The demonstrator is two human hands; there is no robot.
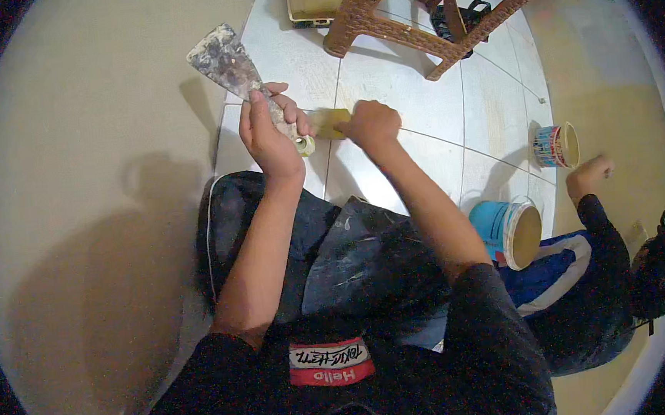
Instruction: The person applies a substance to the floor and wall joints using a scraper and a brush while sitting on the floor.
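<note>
My left hand [269, 135] is wrapped round the handle of a putty knife [228, 64]. Its wide blade points up and to the left, smeared with white and dark residue, and the handle's end shows below my fingers. Just to the right, my right hand [374, 127] is closed on a small flat yellow piece [332, 123]. That piece reaches toward the putty knife's handle and is partly blurred, so I cannot tell its exact kind or whether it touches the handle. Both hands are above the white tiled floor, in front of my knees.
A brown woven-pattern plastic stool [382, 30] stands ahead, beside a shallow box-like container [314, 0]. At right are a blue bucket [492, 223] and a smaller tub [550, 147]. A co-worker [586, 305] crouches at the right wall. A plain wall [110, 107] rises at left.
</note>
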